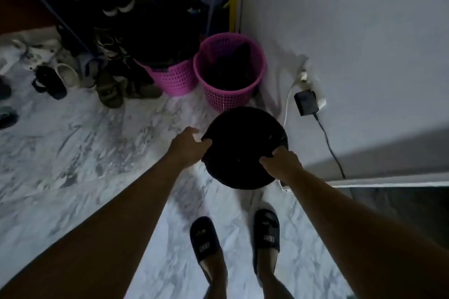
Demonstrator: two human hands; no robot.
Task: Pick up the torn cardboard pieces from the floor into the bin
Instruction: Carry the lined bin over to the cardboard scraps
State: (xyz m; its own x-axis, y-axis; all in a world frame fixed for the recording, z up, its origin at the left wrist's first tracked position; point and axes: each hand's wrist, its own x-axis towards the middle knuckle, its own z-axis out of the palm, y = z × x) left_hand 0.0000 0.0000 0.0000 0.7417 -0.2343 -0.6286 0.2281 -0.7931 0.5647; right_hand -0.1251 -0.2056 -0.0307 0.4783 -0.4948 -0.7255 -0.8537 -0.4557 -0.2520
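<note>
Contents of bin [243, 148] seemingly lost in darkness

Round black bin [243, 150] beside white wall [364, 43]

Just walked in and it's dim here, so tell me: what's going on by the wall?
A person in dark slippers stands on the marble floor, gripping a black bin by its rim, left hand on one side, right hand on the other. Two pink baskets stand just beyond it. No cardboard pieces show on the floor.

Dark slippers [266, 230], pale logo patches
</note>
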